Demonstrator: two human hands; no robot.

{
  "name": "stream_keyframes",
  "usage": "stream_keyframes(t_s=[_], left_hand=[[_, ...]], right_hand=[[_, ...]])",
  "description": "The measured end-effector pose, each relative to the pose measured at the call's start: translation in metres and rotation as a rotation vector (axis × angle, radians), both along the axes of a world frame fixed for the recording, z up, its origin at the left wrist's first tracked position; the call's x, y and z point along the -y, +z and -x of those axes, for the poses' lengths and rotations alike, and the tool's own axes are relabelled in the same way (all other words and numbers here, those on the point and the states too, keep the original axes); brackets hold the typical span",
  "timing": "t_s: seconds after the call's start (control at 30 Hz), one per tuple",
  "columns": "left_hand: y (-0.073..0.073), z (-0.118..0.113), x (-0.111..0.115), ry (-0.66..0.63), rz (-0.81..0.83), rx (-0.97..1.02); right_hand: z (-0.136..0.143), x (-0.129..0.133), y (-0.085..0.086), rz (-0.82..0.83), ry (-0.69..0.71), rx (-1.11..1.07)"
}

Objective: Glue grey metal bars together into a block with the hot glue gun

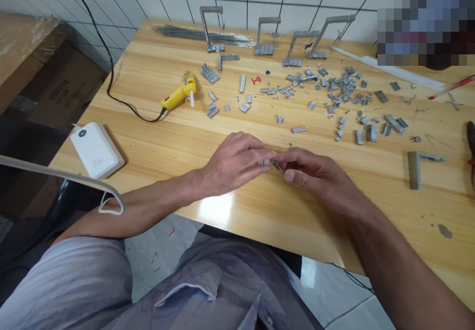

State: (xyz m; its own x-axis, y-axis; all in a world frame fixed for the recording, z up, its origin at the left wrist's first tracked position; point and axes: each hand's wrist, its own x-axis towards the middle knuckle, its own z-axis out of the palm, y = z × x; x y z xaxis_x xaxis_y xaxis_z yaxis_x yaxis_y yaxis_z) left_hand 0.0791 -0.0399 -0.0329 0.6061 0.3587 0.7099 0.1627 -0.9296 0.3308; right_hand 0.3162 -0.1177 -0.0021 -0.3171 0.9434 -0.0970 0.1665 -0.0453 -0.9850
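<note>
Both of my hands meet over the front middle of the wooden table [148, 144]. Between thumb and fingers, my right hand [315, 174] pinches a small grey metal piece [277, 166], slanted toward my left hand. My left hand [241, 164] lies low over the table, its fingers pressed round another small grey piece [263, 162] that shows between them. The fingertips of the two hands almost touch. Beyond them a flat grey strip [299, 129] lies on the wood.
Scattered grey pieces [347, 85] cover the back right. Several bent grey stands, one at the back [205, 28], line the wall beside thin rods [178, 34]. A yellow glue gun [180, 94] and a white box [95, 149] are at left; an angled bracket [414, 170] is at right.
</note>
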Motion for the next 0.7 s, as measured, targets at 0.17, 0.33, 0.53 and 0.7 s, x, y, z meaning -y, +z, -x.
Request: stream_keyframes(t_s=[0.17,0.33,0.53,0.7], left_hand=[[0.0017,-0.0011,0.0014,-0.08,-0.01,0.018],[0.0029,-0.0024,0.0018,-0.106,0.005,0.037],[0.0031,-0.0041,0.0013,-0.113,-0.004,0.056],[0.0051,-0.0052,0.0032,-0.097,-0.002,0.068]], right_hand=[[0.0078,0.0017,0.0042,0.097,0.01,-0.083],[0.0089,0.0029,0.0045,0.156,0.009,-0.133],[0.0086,0.0018,0.0051,0.181,0.027,-0.158],[0.0095,0.0022,-0.0009,0.238,-0.003,-0.196]])
